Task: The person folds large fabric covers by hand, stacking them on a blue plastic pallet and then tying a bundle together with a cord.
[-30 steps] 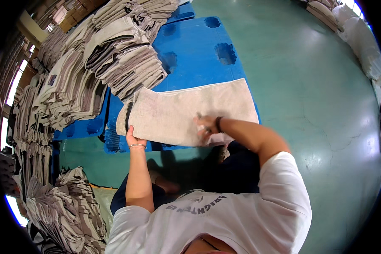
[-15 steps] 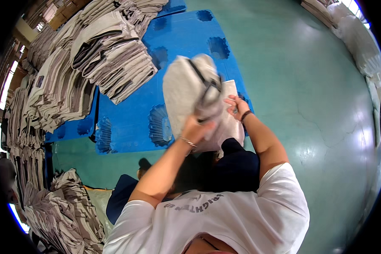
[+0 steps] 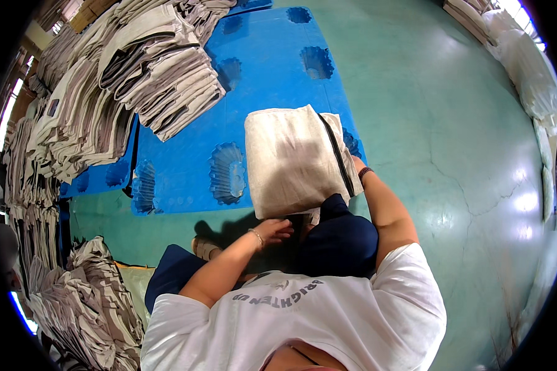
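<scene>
A beige woven-fabric piece with a long black zip [image 3: 297, 161], folded into a flat pad, lies on the near right corner of a ribbed-socket blue plastic pallet [image 3: 272, 68], its near edge reaching the pallet's rim beside a knee in navy trousers [image 3: 343, 241]. The person's left hand [image 3: 275, 230] hangs just short of that edge, fingers loosely extended and gripping nothing; the right hand [image 3: 358, 164] is at the pad's right side, its fingers hidden, so whether they grip cannot be told. The step in hand appears to be folding and squaring the piece; the next move seems to call for both hands at its sides, evening the layers. The pad is nearly square, with no clear long axis, but the zip runs along its right side from far to near, its near end slanting right. Farther left stands a stack of folded beige-and-grey fabric pieces [image 3: 173, 86].
</scene>
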Available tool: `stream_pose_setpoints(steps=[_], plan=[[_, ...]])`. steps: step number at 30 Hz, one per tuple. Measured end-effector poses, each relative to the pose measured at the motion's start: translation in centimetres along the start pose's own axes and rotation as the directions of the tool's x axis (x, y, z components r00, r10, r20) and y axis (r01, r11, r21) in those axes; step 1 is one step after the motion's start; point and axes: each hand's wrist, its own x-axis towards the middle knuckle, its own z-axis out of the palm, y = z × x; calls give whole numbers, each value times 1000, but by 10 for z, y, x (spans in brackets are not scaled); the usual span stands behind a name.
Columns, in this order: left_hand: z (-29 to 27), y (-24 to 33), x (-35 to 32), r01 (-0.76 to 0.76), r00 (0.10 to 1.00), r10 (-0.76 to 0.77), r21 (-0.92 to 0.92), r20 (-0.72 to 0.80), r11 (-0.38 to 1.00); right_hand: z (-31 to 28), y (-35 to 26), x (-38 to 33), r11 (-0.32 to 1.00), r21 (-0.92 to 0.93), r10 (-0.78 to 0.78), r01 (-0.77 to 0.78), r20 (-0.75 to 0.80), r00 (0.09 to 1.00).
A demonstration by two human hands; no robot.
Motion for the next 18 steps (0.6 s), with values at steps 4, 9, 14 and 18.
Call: stream_pose_setpoints(steps=[4, 9, 14, 18], plan=[[2, -13, 15, -244, 965, 212, -835, -157, 493, 14, -5, 7, 999, -13, 49, -50, -104, 993], [-18, 47, 24, -522, 839, 263, -842, -477, 136, 29, 3, 3, 993, 61, -97, 104, -106, 990], [-119, 60, 22, -531, 844, 128, -783, -520, 324, 43, -31, -35, 796, -468, -448, 385, -27, 894], [-148, 44, 30, -660, 751, 72, -740, -657, 126, 51, -58, -58, 952, -193, -169, 238, 318, 933]])
